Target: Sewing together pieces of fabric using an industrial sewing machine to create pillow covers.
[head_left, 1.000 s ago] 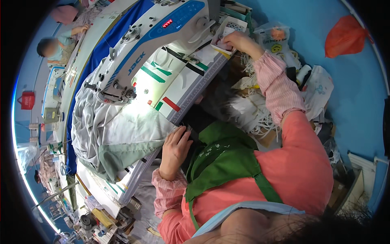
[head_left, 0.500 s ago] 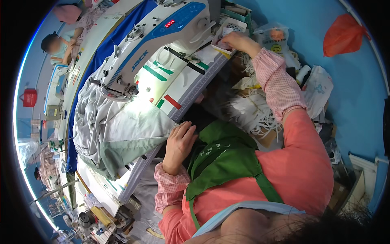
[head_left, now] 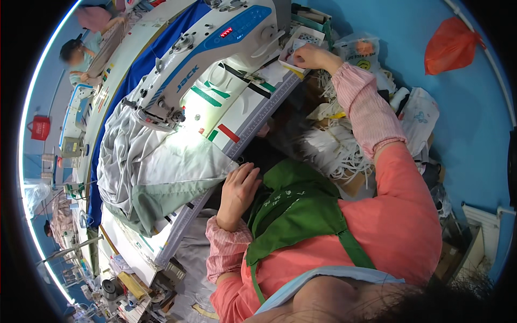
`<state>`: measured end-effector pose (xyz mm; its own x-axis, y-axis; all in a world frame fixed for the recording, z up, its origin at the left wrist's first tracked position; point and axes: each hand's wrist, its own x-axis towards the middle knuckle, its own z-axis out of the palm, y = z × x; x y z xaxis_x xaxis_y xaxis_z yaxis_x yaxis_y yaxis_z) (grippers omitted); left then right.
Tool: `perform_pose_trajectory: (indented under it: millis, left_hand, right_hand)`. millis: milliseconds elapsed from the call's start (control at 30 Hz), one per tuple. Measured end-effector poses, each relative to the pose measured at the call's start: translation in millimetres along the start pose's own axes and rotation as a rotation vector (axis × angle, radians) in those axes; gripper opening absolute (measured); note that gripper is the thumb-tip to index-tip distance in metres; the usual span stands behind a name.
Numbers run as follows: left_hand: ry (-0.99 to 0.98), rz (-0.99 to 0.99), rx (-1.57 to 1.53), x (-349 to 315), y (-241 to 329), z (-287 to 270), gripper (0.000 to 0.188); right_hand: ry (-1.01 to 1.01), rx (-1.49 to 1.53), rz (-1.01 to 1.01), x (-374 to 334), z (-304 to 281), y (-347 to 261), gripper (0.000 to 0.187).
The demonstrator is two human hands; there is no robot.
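My left hand (head_left: 239,190) is at the front edge of the sewing table, its bent fingers closed on the corner of a light grey cloth (head_left: 177,161); the thumb is hidden. That cloth lies spread and bunched under the head of a white and blue sewing machine (head_left: 188,72), whose lamp lights the part by the needle. Farther off to the right, my right hand (head_left: 315,57) reaches into a small white box (head_left: 288,60) with little pieces in it. Its fingers are curled down, and what they hold, if anything, is hidden.
A ruler strip (head_left: 258,110) runs along the table edge, with red and green tape pieces (head_left: 228,133) beside it. White fabric scraps (head_left: 336,148) and plastic bags (head_left: 420,110) are heaped at the right. A red bag (head_left: 451,47) hangs on the blue wall. A co-worker (head_left: 75,56) sits far left.
My right hand shifts slightly within the box, its fingers curling lower. My left hand stays at the cloth corner. The far co-worker's arms have moved.
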<state>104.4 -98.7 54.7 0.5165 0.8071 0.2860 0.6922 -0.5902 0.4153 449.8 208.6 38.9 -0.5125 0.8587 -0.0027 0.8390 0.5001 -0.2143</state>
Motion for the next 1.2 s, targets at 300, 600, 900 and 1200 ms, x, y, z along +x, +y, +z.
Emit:
perform_pose_trajectory:
  millis: [300,600,900,1200]
  left_hand:
    - [0.011,-0.013,0.015,-9.1,-2.4,-1.5,0.034]
    - [0.370,-0.316,-0.484,35.9,-0.1,-1.5,0.059]
    - [0.467,-0.817,-1.572,23.1,-27.0,12.7,0.022]
    - [0.443,-0.701,-1.622,10.2,-13.0,12.6,0.026]
  right_hand:
    - [0.199,0.143,0.060,-1.7,10.6,7.4,0.020]
    - [-0.084,0.917,-0.430,-78.5,-27.2,-146.5,0.017]
    - [0.612,0.450,-0.654,-102.6,29.1,-238.9,0.019]
    - [0.456,0.956,-0.333,-116.9,60.6,-265.6,0.011]
